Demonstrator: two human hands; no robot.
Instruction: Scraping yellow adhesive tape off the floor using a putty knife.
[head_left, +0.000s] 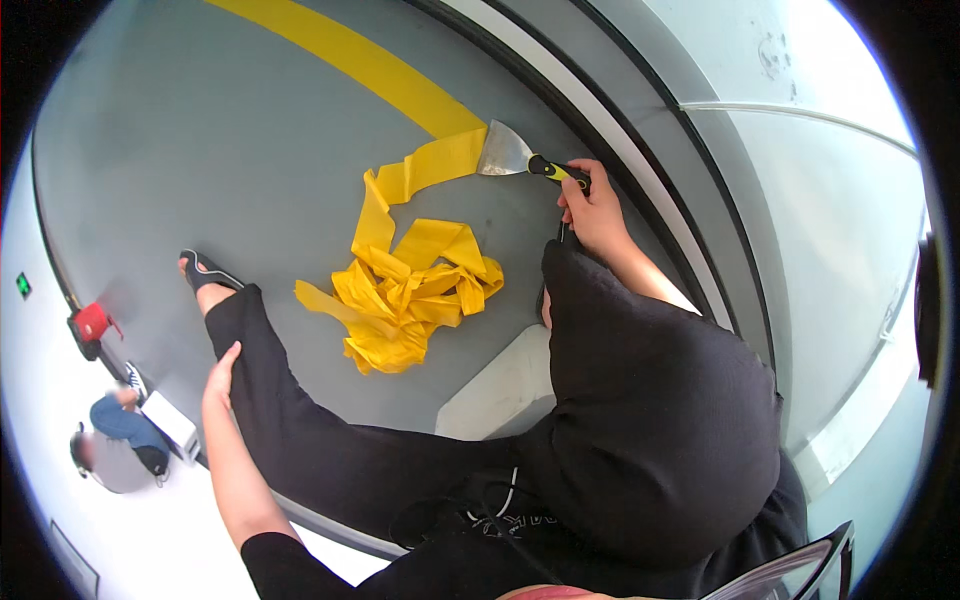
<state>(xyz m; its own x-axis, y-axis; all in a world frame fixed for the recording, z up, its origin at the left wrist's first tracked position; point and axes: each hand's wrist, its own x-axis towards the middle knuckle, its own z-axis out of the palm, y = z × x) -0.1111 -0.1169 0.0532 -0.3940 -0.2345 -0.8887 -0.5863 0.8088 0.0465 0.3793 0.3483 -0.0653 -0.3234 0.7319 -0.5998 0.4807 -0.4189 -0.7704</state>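
My right hand (595, 206) grips the black-and-yellow handle of a putty knife (505, 150). The metal blade touches the floor end of a peeled strip of yellow floor tape (442, 159). Part of that tape is still a flat yellow band (360, 71) running up and left along the grey floor. The loose strip trails down into a crumpled heap of yellow tape (405, 296) between my legs. Holding no tool, my left hand (220, 379) rests against my black trouser leg near the shin; its fingers are partly hidden.
A black-and-white edge strip (570, 71) and a pale wall panel (810, 172) curve along the right. Beneath me is a light grey flat piece (499, 390). My sandalled foot (206, 270) stands left. Farther left are a red object (91, 322) and a seated person (124, 450) by a white box (171, 424).
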